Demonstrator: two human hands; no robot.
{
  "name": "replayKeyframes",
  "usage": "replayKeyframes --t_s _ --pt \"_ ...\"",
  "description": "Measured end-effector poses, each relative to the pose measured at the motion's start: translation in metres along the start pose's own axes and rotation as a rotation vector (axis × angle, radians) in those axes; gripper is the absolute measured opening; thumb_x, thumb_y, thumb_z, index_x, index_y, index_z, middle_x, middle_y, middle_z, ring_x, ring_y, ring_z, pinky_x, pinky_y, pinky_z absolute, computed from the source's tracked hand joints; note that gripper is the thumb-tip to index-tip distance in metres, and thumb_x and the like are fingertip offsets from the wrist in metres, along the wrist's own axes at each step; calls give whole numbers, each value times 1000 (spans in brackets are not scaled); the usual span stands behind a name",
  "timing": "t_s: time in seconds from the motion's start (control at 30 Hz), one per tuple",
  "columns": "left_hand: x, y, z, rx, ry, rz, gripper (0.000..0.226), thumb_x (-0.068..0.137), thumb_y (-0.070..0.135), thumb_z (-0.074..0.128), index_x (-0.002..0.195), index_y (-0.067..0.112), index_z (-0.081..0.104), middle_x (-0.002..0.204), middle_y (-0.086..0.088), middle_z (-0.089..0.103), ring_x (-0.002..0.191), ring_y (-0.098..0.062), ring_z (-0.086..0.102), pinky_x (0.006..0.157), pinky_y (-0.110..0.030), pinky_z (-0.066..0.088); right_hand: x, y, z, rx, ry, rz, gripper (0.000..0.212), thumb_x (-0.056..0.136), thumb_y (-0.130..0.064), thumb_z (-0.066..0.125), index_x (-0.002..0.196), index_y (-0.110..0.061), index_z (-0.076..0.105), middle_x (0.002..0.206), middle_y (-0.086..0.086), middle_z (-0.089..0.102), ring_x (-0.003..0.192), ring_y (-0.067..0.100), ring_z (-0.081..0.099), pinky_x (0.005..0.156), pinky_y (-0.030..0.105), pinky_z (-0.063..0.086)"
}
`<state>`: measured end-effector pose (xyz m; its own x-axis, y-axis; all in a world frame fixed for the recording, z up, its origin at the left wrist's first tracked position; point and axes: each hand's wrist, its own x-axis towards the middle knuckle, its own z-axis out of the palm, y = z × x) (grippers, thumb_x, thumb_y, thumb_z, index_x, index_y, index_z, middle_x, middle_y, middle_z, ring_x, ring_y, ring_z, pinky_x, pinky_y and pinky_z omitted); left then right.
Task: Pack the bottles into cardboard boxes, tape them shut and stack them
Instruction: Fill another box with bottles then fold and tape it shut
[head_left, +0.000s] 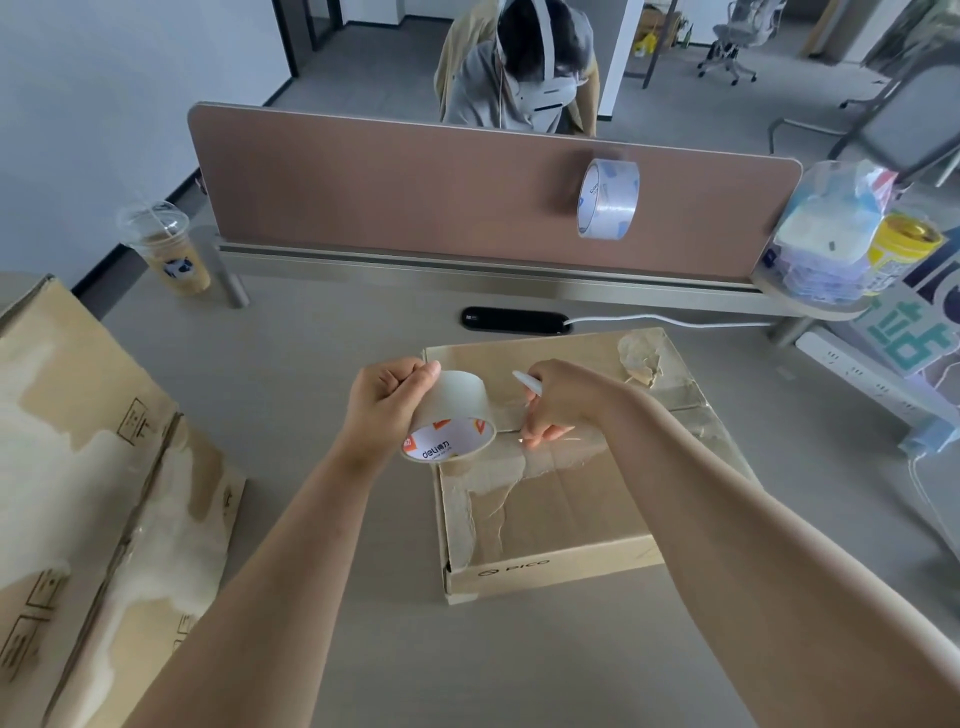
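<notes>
Tape roll, beige with a printed core, is at frame centre, gripped by the left hand: thumb on the outer face, fingers curled round the top edge. Roll is tilted, open core facing the camera, hovering over the near-left part of the small box. Right hand is just right of the roll, fingers curled, clamped on a slim white tool that sticks out toward the top left. Its fingertips are down at the box's centre seam. A shiny strip shows there; can't tell if they pinch it. Hands are close together, not touching.

Small box lies flat on the grey desk, flaps down, lid paper torn and scuffed, "PICO" printed on the near side. Two big cardboard boxes fill the left edge, well apart from it.

Behind: black cable slot, brown divider with a clear tape roll on it. Iced drink cup upper left. Plastic bag and yellow can upper right. Another person sits beyond the divider.
</notes>
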<state>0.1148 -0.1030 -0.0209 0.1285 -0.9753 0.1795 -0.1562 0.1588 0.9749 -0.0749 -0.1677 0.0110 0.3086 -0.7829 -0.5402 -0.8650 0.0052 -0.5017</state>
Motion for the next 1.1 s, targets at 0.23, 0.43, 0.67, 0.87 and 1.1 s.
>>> replayKeyframes --t_s 0.23,0.43,0.67,0.87,1.1 --pt "1 -5 -1 -8 3 -9 39 73 44 51 48 18 36 49 6 27 49 -12 25 51 -26 21 11 -21 20 187 -4 -81 31 75 7 69 99 -4 53 84 7 64 79 25 70 82 38 58" --pt "-4 -7 -8 -12 -17 -21 34 77 42 53 49 23 44 48 11 30 48 -6 27 48 -20 25 3 -15 22 248 -29 -123 35 73 9 71 98 -5 51 82 1 57 68 10 59 57 13 51" --pt "-4 -6 -25 63 20 -50 45 67 51 58 52 15 36 47 8 30 47 -9 28 46 -21 25 0 -18 23 125 19 -132 34 71 -6 77 89 -13 49 81 -1 63 63 9 55 53 14 44" --pt "-14 -28 -67 286 44 -99 47 61 59 58 48 16 42 42 9 28 44 -5 25 44 -20 21 0 -16 26 82 29 -139 37 70 -13 79 94 -14 50 102 4 66 85 20 60 74 31 47" --pt "-20 -53 -64 80 48 -248 40 58 52 60 41 20 43 41 12 31 40 -5 28 40 -17 22 1 -14 28 109 47 -152 38 70 -11 80 89 -20 48 100 3 67 92 23 63 79 34 50"
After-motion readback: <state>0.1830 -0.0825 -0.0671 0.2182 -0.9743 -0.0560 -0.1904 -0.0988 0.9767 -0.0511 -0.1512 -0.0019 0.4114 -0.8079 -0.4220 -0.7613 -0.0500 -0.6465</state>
